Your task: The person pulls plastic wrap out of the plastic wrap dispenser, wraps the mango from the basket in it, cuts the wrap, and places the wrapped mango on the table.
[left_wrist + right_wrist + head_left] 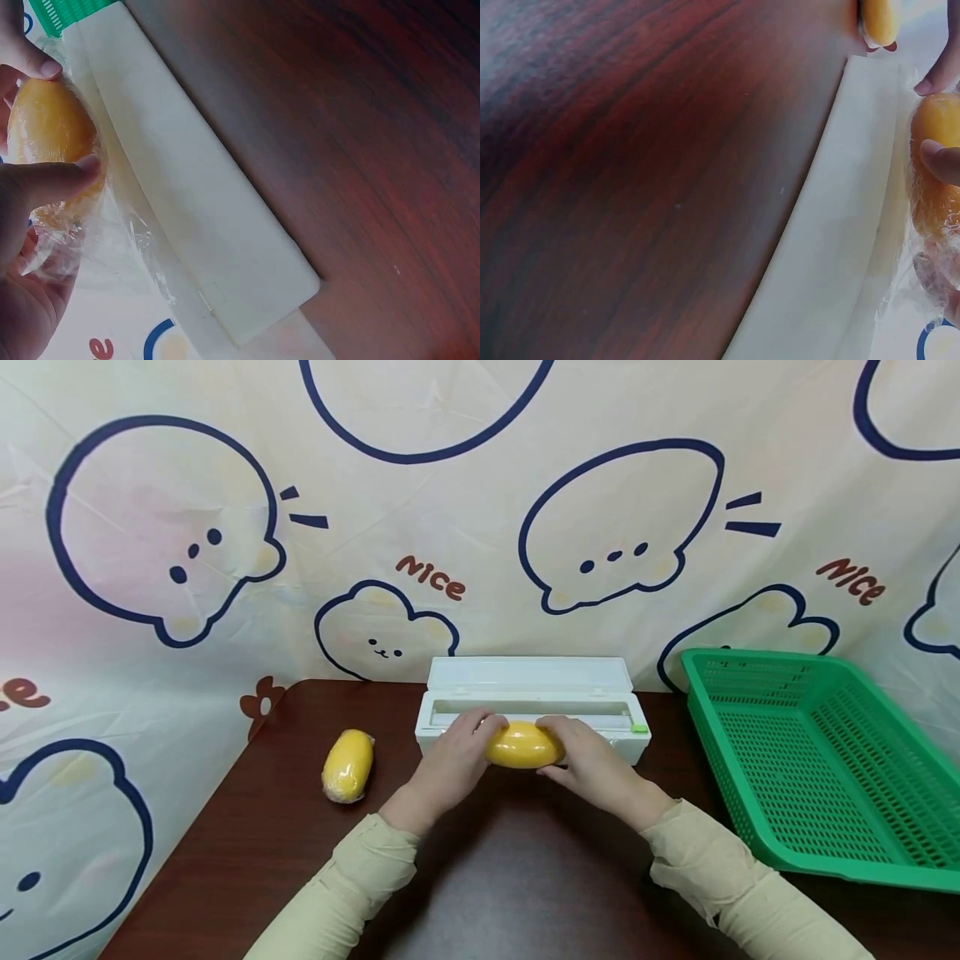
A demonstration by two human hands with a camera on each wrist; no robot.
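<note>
"Two hands on one prize! The left hand (453, 756) and right hand (596, 760) grip it snugly, one at each end!"

"And the yellow fruit (525, 745) itself?"

"Up between them, off the desk (480, 877), with clear film (60, 251) crinkled about it. Light thumbs now, I'd say: smooth outward, chase those creases!"

"What of that slack bunched near the left palm?"

"Pull it taut and fold it under, without squeezing hard."

"Further off?"

"A second yellow fruit (348, 766) lies to the left; a white box (532, 693), lid raised, stands behind the grip; then the patterned cloth (480, 510)!"
</note>
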